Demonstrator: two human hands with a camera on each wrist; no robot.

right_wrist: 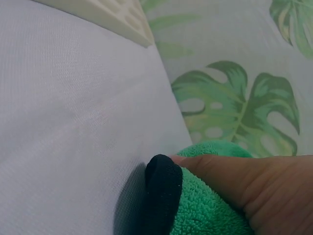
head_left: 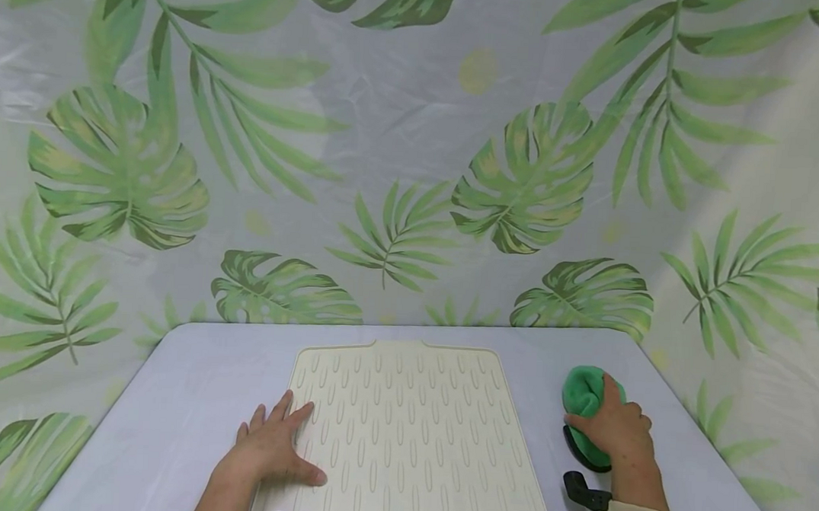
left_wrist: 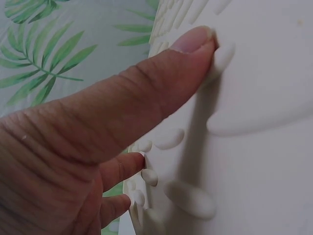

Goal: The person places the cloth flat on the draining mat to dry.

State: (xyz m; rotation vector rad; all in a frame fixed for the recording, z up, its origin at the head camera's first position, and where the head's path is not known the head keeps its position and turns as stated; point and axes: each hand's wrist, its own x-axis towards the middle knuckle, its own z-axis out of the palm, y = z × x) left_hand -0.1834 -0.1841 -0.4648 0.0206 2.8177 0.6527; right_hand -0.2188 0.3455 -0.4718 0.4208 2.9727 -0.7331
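A cream dish drying mat (head_left: 408, 438) with rows of raised oval ridges lies flat on the white table. My left hand (head_left: 267, 447) rests on its left side, fingers spread. In the left wrist view the thumb (left_wrist: 166, 78) reaches over the ridges and two other fingertips touch the mat's surface (left_wrist: 264, 78). To the right of the mat, my right hand (head_left: 618, 428) grips a bunched green towel (head_left: 585, 393) with a black edge. The right wrist view has the thumb (right_wrist: 230, 176) lying against the green towel (right_wrist: 205, 210); the other fingers are hidden there.
White cloth covers the table (head_left: 205, 368), whose far edge meets a leaf-printed curtain (head_left: 414, 156). A strip of table separates the mat from the towel. Black camera mounts sit at both wrists, the right mount (head_left: 584, 492) showing more fully.
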